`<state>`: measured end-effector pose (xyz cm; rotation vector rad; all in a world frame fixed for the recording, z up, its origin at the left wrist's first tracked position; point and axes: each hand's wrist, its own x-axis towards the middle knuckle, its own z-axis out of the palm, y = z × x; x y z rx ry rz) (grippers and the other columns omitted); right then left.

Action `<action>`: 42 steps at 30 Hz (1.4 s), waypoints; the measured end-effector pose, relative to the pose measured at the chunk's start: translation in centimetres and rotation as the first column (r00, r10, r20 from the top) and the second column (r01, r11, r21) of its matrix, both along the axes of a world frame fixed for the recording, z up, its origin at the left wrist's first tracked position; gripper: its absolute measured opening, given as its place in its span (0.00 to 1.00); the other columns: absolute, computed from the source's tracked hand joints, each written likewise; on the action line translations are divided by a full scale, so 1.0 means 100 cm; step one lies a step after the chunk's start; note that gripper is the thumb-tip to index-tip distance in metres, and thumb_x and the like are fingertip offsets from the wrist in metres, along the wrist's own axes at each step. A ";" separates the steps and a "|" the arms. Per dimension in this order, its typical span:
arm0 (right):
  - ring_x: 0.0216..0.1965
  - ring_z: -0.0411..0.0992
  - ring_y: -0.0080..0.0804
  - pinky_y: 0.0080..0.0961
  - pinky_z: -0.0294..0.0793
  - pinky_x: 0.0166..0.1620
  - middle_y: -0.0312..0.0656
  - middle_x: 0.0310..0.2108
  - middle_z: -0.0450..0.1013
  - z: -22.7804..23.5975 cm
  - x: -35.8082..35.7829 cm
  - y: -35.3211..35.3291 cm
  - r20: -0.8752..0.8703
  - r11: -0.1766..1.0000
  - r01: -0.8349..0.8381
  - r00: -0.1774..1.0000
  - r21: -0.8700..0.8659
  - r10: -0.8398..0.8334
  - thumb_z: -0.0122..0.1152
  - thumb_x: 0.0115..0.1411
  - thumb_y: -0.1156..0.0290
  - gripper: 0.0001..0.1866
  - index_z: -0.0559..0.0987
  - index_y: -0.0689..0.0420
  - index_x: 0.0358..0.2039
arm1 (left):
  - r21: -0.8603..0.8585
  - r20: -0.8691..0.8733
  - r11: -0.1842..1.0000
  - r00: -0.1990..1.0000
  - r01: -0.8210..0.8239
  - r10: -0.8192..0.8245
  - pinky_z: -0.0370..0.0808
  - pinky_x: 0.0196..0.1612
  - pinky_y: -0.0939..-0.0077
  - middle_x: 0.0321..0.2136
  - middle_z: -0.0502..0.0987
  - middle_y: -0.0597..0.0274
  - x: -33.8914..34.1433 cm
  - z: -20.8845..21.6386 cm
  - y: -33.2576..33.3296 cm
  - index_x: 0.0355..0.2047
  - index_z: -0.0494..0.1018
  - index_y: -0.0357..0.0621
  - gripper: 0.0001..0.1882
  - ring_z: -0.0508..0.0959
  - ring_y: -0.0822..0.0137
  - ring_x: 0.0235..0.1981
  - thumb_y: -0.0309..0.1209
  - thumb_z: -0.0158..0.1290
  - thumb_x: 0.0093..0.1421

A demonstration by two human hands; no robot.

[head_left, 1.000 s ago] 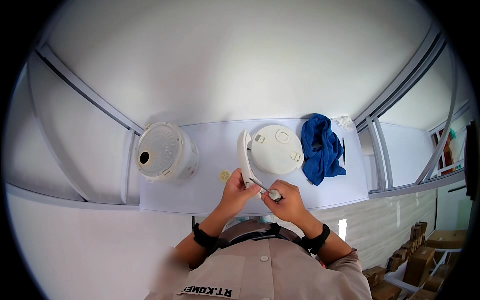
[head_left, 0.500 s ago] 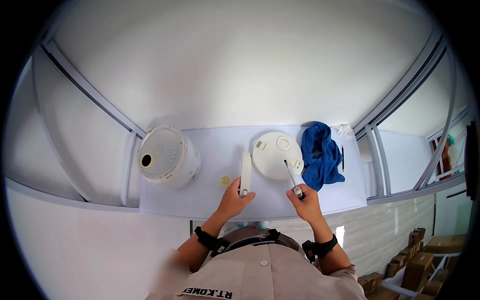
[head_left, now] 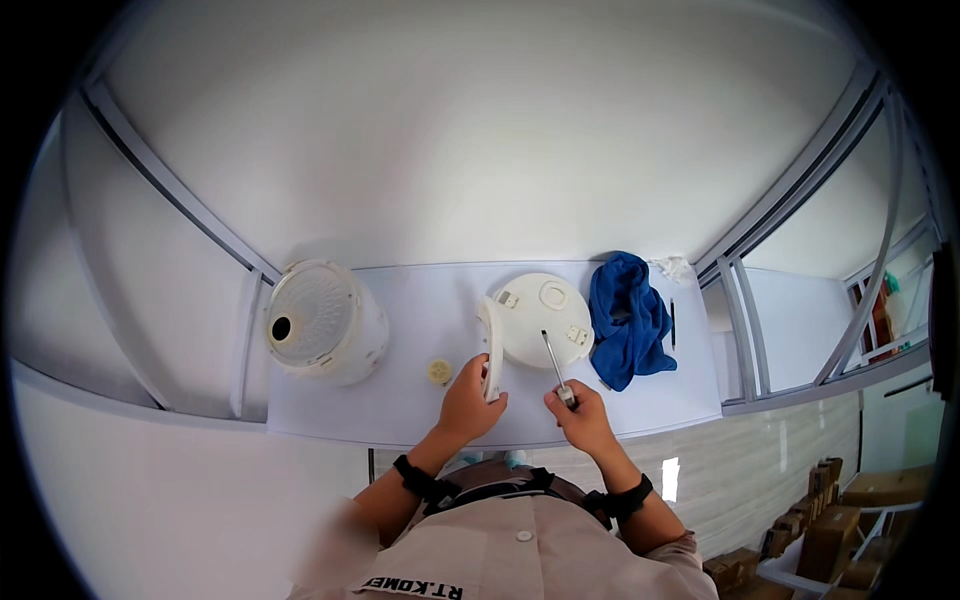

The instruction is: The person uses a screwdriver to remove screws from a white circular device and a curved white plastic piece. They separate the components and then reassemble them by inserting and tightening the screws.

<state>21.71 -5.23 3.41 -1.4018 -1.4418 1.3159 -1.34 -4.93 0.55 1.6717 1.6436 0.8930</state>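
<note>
My left hand (head_left: pixel 470 403) is closed around the lower end of a long, curved white plastic piece (head_left: pixel 492 340), which looks like a handle and stands up from my grip. In my right hand (head_left: pixel 582 415) is a screwdriver (head_left: pixel 555 360), its metal shaft pointing up and a little left. Its tip appears in front of a round white lid (head_left: pixel 540 350) with a raised oval and small fittings near its rim; I cannot tell whether they touch. Left of my left hand lies a small round yellowish disc (head_left: pixel 439 371).
A white tub-like housing (head_left: pixel 350 335), with a dark round hole in its top, stands at the table's left end. On the right are a crumpled blue cloth (head_left: pixel 630 320), a dark pen-like stick (head_left: pixel 673 323) and white crumpled material (head_left: pixel 675 268). Frame posts flank the white table (head_left: pixel 400 425).
The curved white piece has turned in my left hand, showing more of its inner side. My right hand and the screwdriver have moved left, toward it. The whole view has shifted slightly.
</note>
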 end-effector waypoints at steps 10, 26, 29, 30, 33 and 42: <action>0.22 0.68 0.15 0.15 0.69 0.25 0.31 0.27 0.72 0.026 -0.047 0.024 -0.282 0.996 -0.076 0.955 0.053 0.088 0.67 0.66 0.69 0.10 0.75 0.57 0.42 | -0.053 0.203 0.929 0.915 0.367 -0.349 0.75 0.55 0.60 0.53 0.74 0.38 0.004 0.089 -0.006 0.71 0.54 0.36 0.46 0.77 0.43 0.55 0.36 0.65 0.58; 0.32 0.72 0.15 0.17 0.74 0.36 0.31 0.33 0.75 0.072 -0.046 0.026 -0.398 0.980 -0.155 0.897 0.122 0.192 0.72 0.63 0.71 0.17 0.73 0.58 0.48 | -0.134 0.457 0.834 0.781 0.535 -0.427 0.78 0.48 0.73 0.67 0.60 0.50 -0.013 0.127 -0.019 0.77 0.32 0.41 0.60 0.72 0.66 0.50 0.25 0.67 0.60; 0.36 0.74 0.17 0.17 0.75 0.38 0.33 0.35 0.77 0.078 -0.046 0.024 -0.469 0.984 -0.145 0.866 0.101 0.176 0.72 0.64 0.70 0.18 0.73 0.59 0.49 | -0.103 0.524 0.848 0.753 0.520 -0.398 0.77 0.48 0.74 0.64 0.63 0.55 -0.011 0.135 -0.022 0.78 0.35 0.44 0.60 0.71 0.70 0.48 0.21 0.67 0.58; 0.36 0.75 0.17 0.18 0.76 0.39 0.34 0.36 0.77 0.077 -0.046 0.024 -0.475 0.985 -0.145 0.862 0.097 0.174 0.72 0.64 0.70 0.18 0.73 0.59 0.49 | -0.097 0.539 0.847 0.743 0.523 -0.397 0.78 0.48 0.74 0.65 0.63 0.52 -0.011 0.138 -0.023 0.78 0.36 0.42 0.59 0.72 0.68 0.48 0.21 0.66 0.58; 0.37 0.76 0.18 0.19 0.77 0.40 0.35 0.36 0.77 0.077 -0.044 0.024 -0.490 0.989 -0.132 0.859 0.074 0.151 0.71 0.64 0.70 0.19 0.72 0.59 0.50 | -0.084 0.566 0.846 0.723 0.527 -0.395 0.78 0.48 0.73 0.64 0.64 0.50 -0.011 0.137 -0.025 0.78 0.37 0.41 0.57 0.74 0.67 0.47 0.19 0.64 0.58; 0.26 0.69 0.17 0.16 0.67 0.27 0.34 0.33 0.74 0.082 -0.042 0.024 -0.495 0.994 -0.099 0.867 -0.051 0.061 0.73 0.63 0.64 0.26 0.69 0.58 0.54 | -0.052 0.666 0.875 0.670 0.481 -0.329 0.77 0.51 0.72 0.58 0.71 0.52 -0.011 0.138 -0.026 0.76 0.47 0.42 0.47 0.76 0.70 0.47 0.16 0.58 0.60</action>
